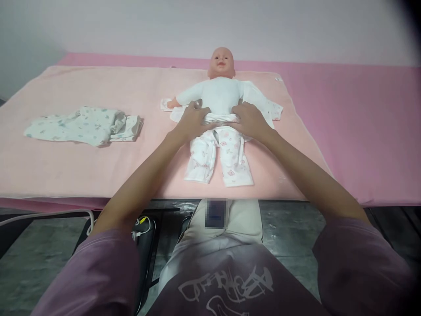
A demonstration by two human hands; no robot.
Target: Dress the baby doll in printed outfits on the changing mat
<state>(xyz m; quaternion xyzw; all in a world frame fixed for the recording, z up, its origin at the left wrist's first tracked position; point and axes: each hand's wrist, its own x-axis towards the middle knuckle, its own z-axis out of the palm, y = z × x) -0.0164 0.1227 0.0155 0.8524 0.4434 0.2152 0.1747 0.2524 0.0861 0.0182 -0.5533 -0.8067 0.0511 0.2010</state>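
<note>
A baby doll with a white cloth body lies on its back, its head toward the wall. White printed baby pants cover its legs. My left hand and my right hand are closed on the pants' waistband at the doll's belly, one on each side, fingertips nearly meeting in the middle. Beneath the doll a white printed baby shirt is spread open; one sleeve seems to lie along the doll's arm at the right. The doll's other arm rests bare on the cloth.
Folded baby clothes with a small print lie to the left on the peach blanket. A pink mat shows at the right, with a pale wall behind. Below the table's front edge are a black chair and a white cable.
</note>
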